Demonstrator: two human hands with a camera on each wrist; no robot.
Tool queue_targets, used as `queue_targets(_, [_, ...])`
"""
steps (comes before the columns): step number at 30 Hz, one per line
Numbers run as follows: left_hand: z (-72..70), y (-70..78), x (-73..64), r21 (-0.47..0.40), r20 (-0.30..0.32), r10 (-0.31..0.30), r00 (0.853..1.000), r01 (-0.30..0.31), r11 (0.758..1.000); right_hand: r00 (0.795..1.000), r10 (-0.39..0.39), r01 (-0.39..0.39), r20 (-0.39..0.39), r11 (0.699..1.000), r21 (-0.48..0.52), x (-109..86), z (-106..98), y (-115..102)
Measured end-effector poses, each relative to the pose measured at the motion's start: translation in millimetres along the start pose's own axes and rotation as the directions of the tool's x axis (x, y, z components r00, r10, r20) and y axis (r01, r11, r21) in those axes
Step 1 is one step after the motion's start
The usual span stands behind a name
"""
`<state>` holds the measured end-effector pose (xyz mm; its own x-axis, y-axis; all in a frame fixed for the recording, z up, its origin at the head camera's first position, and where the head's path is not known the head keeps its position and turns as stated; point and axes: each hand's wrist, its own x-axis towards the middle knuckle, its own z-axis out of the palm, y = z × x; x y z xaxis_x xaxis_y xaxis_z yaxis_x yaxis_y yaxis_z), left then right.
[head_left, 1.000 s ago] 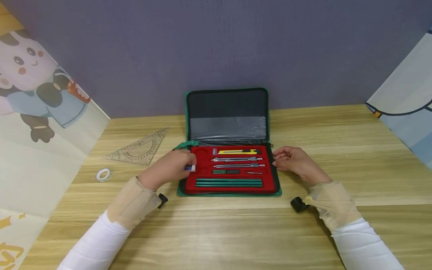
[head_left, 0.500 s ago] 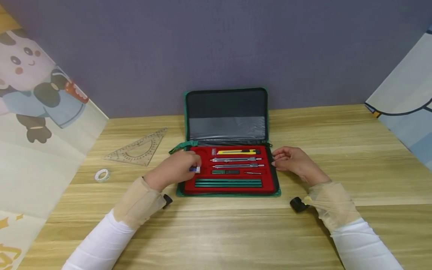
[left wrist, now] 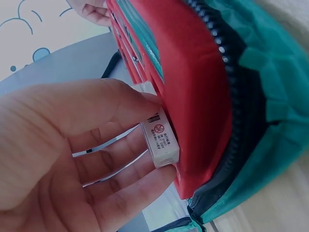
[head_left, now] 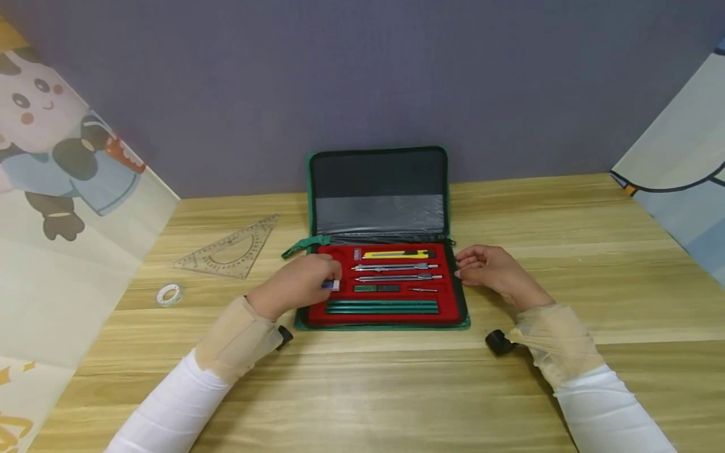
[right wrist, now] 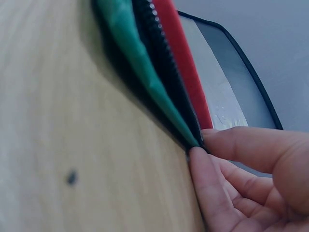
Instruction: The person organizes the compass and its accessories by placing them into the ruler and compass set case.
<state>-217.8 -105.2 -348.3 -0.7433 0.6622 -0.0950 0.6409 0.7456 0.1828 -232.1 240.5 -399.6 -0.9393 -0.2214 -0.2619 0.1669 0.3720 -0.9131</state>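
My left hand (head_left: 300,282) pinches a small white eraser (left wrist: 163,141) in a printed sleeve with a barcode, between thumb and fingers. The eraser is at the left end of the red tray (head_left: 391,319) in an open green zip case (head_left: 303,326). At the case's right side, my right hand (head_left: 491,272) pinches the zipped edge (right wrist: 190,133) between thumb and forefinger. The tray holds a yellow utility knife (head_left: 398,254), two silver compasses (head_left: 396,267), a dark green lead box (head_left: 376,288) and green pencils (head_left: 382,307). My left fingers hide part of the tray's left side.
A clear set square (head_left: 226,248) with a protractor scale lies on the wooden table (head_left: 362,390) left of the case. Nearer me is a roll of tape (head_left: 169,294). The case's raised lid (head_left: 379,173) stands before a grey-blue panel (head_left: 362,75).
My left hand has moved slightly right with the eraser, further over the red tray. The right hand stays at the case's edge.
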Motion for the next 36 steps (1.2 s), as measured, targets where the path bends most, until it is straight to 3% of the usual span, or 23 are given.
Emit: queue_targets(36, [-0.9, 2.7, 7.4, -0.015, 0.043, -0.029, 0.999, 0.029, 0.999, 1.0, -0.002, 0.002, 0.005, 1.0, 0.017, 1.6, -0.6, 1.2])
